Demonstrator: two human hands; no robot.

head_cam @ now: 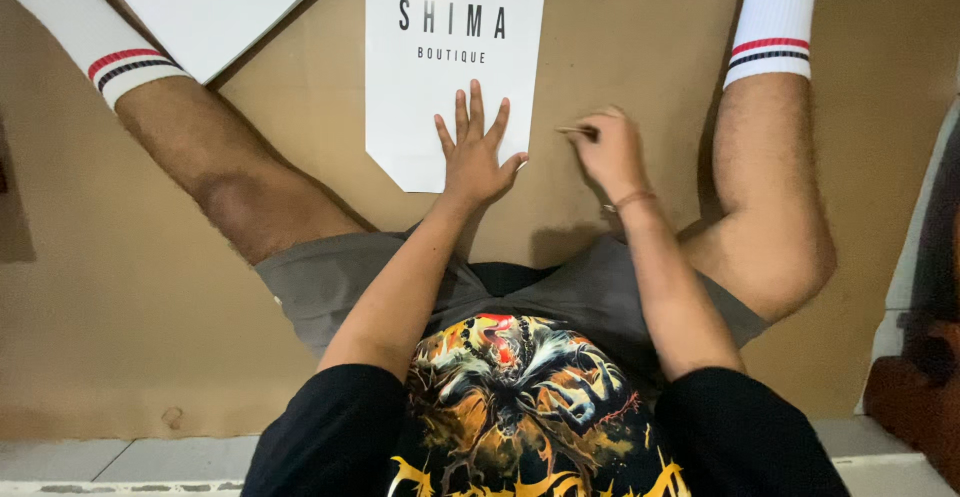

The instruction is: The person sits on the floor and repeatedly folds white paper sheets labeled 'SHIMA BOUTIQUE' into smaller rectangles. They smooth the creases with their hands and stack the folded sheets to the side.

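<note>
Bag: flat white paper bag with black lettering [440,67], lying on the brown cardboard sheet [120,287] between the person's spread legs.
Left hand [475,152]: fingers spread wide, pressed flat on the bag's lower corner.
Right hand [610,152]: closed around a thin brown stick [575,131], just beside the bag.
Second bag: another white one [215,2], top left.

Setting: an informal floor-level packing area, probably in a home or small shop back room. Indicators: brown cardboard sheet [150,287] covering the floor; pale floor tiles [120,462] exposed at 6 o'clock; flat white printed paper bags at 12 o'clock [440,67] and 11 o'clock [215,2]; the person seated on the floor in socks.
</note>
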